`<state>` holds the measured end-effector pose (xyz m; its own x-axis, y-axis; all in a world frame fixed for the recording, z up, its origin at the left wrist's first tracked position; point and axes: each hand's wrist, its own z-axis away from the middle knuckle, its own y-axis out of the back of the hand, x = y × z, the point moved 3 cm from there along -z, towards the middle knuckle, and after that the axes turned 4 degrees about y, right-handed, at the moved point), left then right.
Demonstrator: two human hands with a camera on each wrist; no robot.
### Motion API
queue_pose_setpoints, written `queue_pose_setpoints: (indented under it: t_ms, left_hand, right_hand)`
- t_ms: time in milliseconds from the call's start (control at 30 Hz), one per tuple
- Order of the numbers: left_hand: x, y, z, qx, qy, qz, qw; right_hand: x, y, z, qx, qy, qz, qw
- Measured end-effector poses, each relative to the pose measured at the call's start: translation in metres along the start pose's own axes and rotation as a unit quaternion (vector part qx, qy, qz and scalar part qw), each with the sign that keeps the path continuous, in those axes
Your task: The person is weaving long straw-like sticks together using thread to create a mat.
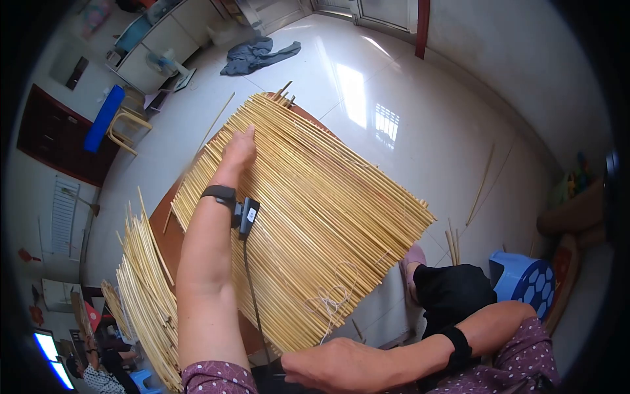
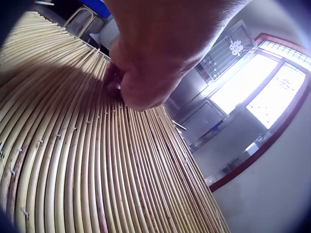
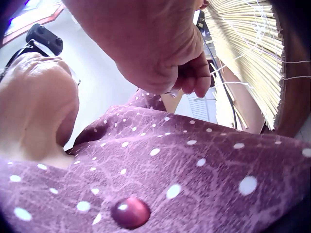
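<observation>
A mat of straight yellow reed stalks point(image 1: 308, 197), bound side by side with thin thread, lies over a brown board point(image 1: 168, 226). My left hand point(image 1: 240, 150) rests on the far left part of the mat. Close up, the left hand point(image 2: 141, 82) is down on the stalks beside a row of thread stitches, its fingers mostly hidden. Low in front of my body, my right hand point(image 1: 338, 362) is at the mat's near corner. Its curled fingers point(image 3: 197, 80) pinch a white string point(image 3: 233, 82) that runs to the mat. Loose loops of string point(image 1: 333, 299) lie on the mat.
A pile of loose reed stalks point(image 1: 144, 289) stands left of the board. A blue plastic stool point(image 1: 522, 279) is at the right, and a dark garment point(image 1: 256, 56) lies on the tiled floor. A cable point(image 1: 252, 289) trails from my left wrist across the mat. Another person point(image 1: 98, 368) sits far left.
</observation>
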<state>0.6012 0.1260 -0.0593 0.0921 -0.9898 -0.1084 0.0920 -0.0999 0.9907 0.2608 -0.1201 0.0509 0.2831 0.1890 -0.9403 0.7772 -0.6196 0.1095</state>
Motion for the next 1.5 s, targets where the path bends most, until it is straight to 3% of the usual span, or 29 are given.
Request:
queue_pose_setpoints:
  t_ms: [133,200,267,333,433,467,533,633,700,800,900,1000,1067,1100,1167,1200,1267,1300,1400,1500]
  left_hand:
    - [-0.012,-0.003,0.015,0.088,-0.023,0.059,0.994]
    - [-0.009,0.031,0.059,0.1,-0.014,0.227,0.969]
    - [-0.006,0.042,0.11,0.08,0.015,0.476,0.876]
    - [0.004,0.044,0.178,0.014,0.049,0.676,0.735]
    - [0.036,0.04,0.285,-0.11,0.072,0.78,0.611]
    - [0.047,0.036,0.315,-0.156,0.07,0.784,0.596]
    - [0.063,0.039,0.361,-0.208,0.071,0.78,0.587]
    - [0.07,0.041,0.396,-0.14,0.091,0.783,0.6]
    - [0.053,0.026,0.406,-0.081,0.103,0.708,0.694]
    - [0.036,0.017,0.408,-0.06,0.13,0.693,0.707]
    - [0.024,0.021,0.407,-0.055,0.136,0.697,0.701]
    - [0.014,0.015,0.404,-0.049,0.14,0.711,0.687]
    - [0.012,0.016,0.403,0.012,0.152,0.774,0.615]
    - [0.016,0.018,0.401,0.009,0.153,0.774,0.614]
    - [0.025,0.037,0.4,0.03,0.164,0.814,0.556]
    - [0.023,0.032,0.4,0.028,0.166,0.814,0.556]
    - [0.019,0.022,0.399,-0.029,0.121,0.761,0.637]
    - [0.015,0.02,0.4,-0.021,0.14,0.735,0.663]
    - [0.001,0.012,0.4,-0.029,0.133,0.776,0.616]
    - [-0.006,0.016,0.406,0.01,0.164,0.779,0.605]
  right_hand:
    - [0.014,0.0,-0.003,0.003,-0.037,0.026,0.999]
    - [0.013,0.014,-0.007,0.083,-0.036,0.073,0.993]
    - [0.018,0.023,-0.011,0.152,-0.034,0.145,0.977]
    - [0.016,0.035,-0.014,0.193,-0.052,0.149,0.968]
    - [0.026,0.04,-0.021,0.228,-0.048,0.168,0.958]
    - [0.031,0.04,-0.023,0.241,-0.059,0.161,0.955]
    - [0.037,0.032,-0.025,0.244,-0.069,0.154,0.955]
    - [0.048,0.012,-0.026,0.165,-0.117,0.102,0.974]
    - [0.059,-0.001,-0.027,0.136,-0.098,0.117,0.979]
    - [0.062,-0.012,-0.03,0.11,-0.108,0.097,0.983]
    - [0.071,-0.018,-0.035,0.124,-0.101,0.05,0.986]
    - [0.075,-0.018,-0.042,0.13,-0.113,0.081,0.982]
    - [0.074,-0.019,-0.046,0.136,-0.115,0.084,0.98]
    - [0.073,-0.019,-0.048,0.126,-0.126,0.093,0.98]
    - [0.075,-0.024,-0.049,0.115,-0.108,0.091,0.983]
    - [0.077,-0.026,-0.05,0.114,-0.11,0.09,0.983]
    - [0.078,-0.03,-0.052,0.126,-0.101,0.046,0.986]
    - [0.078,-0.028,-0.052,0.124,-0.104,0.045,0.986]
    - [0.076,-0.024,-0.055,0.103,-0.211,-0.138,0.962]
    - [0.076,-0.019,-0.055,0.122,-0.209,-0.156,0.958]
